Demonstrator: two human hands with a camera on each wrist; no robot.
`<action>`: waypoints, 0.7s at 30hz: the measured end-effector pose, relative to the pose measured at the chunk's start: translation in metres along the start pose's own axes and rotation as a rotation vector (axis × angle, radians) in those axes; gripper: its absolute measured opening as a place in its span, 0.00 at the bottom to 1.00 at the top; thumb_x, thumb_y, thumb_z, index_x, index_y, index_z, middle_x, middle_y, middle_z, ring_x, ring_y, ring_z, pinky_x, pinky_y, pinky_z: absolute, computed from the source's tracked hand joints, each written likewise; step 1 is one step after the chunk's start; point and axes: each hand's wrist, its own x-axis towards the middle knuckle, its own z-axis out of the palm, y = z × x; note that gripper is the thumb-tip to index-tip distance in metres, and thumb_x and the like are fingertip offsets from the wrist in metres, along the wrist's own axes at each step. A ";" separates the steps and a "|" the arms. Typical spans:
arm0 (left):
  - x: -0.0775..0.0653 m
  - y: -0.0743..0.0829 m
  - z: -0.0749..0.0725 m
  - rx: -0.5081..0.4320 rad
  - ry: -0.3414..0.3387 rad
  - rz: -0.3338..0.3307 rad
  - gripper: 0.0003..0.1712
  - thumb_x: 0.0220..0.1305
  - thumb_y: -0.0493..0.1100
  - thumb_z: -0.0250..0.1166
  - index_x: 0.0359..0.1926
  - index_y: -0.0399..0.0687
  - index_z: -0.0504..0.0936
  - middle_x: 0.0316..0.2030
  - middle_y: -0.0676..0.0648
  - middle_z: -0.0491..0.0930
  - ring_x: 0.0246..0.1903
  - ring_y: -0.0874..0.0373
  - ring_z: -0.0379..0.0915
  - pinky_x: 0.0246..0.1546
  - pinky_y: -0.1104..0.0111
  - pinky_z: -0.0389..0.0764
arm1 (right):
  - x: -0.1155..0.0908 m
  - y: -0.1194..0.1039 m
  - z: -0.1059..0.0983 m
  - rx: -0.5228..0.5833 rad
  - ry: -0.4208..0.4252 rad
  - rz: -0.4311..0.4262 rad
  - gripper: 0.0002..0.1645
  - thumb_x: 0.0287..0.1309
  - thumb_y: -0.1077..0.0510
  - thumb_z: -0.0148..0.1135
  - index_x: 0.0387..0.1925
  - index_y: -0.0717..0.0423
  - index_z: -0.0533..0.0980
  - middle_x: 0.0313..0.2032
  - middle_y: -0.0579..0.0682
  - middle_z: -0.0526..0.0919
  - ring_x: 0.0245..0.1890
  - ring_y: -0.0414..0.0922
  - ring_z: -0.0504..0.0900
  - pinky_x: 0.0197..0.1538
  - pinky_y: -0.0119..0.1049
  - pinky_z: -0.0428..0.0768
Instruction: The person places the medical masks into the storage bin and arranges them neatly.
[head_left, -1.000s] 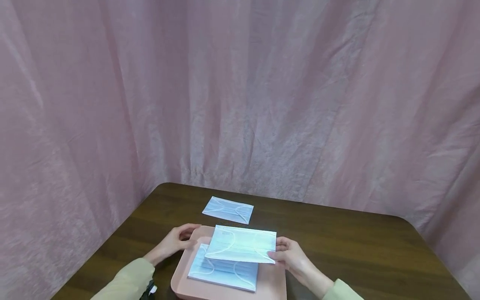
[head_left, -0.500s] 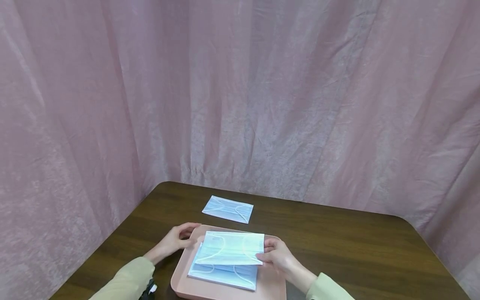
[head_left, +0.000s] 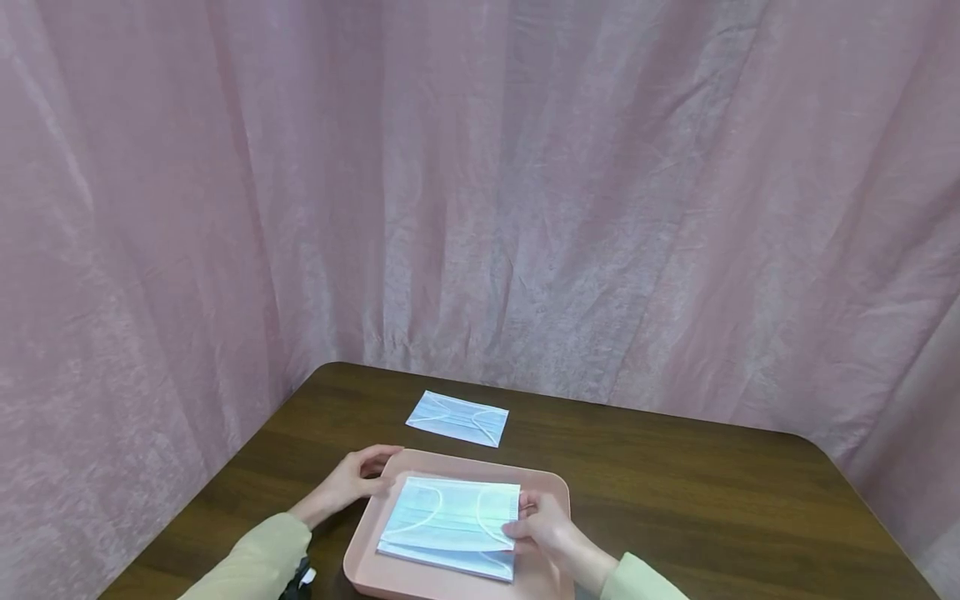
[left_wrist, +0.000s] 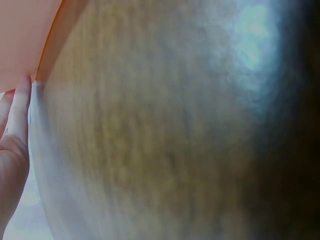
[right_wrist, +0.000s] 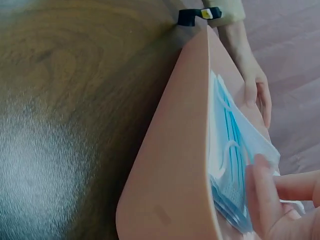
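A pink tray (head_left: pixel 551 483) holds a stack of pale blue face masks (head_left: pixel 442 560), their ear loops showing in the right wrist view. Over that stack lies a face mask (head_left: pixel 453 512) pinched at its right edge by my right hand (head_left: pixel 546 525), thumb on top and fingers beneath. Its near edge is slightly apart from the masks below. My left hand (head_left: pixel 352 482) rests against the tray's far left corner with fairly straight fingers. In the left wrist view, a finger (left_wrist: pixel 21 107) touches the tray's outer wall (left_wrist: pixel 25 35).
One more face mask (head_left: pixel 459 418) lies flat on the dark wooden table (head_left: pixel 675 483) behind the tray. A pink curtain (head_left: pixel 480 208) hangs past the table's far edge. A black strap (right_wrist: pixel 195 16) circles the left wrist.
My right hand has moved left and toward me, lowering the held mask onto the stack in the tray. The left hand stays at the tray's corner.
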 end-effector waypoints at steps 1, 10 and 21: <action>0.000 0.000 0.000 -0.001 -0.003 0.000 0.27 0.55 0.32 0.63 0.56 0.28 0.67 0.49 0.33 0.71 0.44 0.43 0.71 0.42 0.67 0.70 | 0.000 0.000 0.000 -0.030 0.007 -0.006 0.11 0.42 0.78 0.60 0.29 0.72 0.67 0.22 0.51 0.72 0.21 0.42 0.76 0.25 0.38 0.78; 0.000 0.000 0.000 -0.030 -0.011 -0.035 0.28 0.55 0.32 0.63 0.57 0.30 0.67 0.50 0.34 0.71 0.45 0.42 0.70 0.43 0.67 0.70 | 0.000 -0.001 -0.009 -0.122 -0.021 -0.022 0.09 0.45 0.76 0.60 0.30 0.72 0.69 0.21 0.51 0.73 0.20 0.44 0.77 0.23 0.42 0.78; 0.001 -0.006 -0.001 -0.007 -0.016 -0.054 0.27 0.55 0.31 0.62 0.57 0.29 0.67 0.50 0.33 0.70 0.46 0.40 0.69 0.42 0.66 0.70 | -0.001 0.000 -0.011 -0.140 -0.038 -0.019 0.11 0.44 0.79 0.60 0.27 0.69 0.67 0.21 0.51 0.70 0.17 0.41 0.75 0.23 0.39 0.78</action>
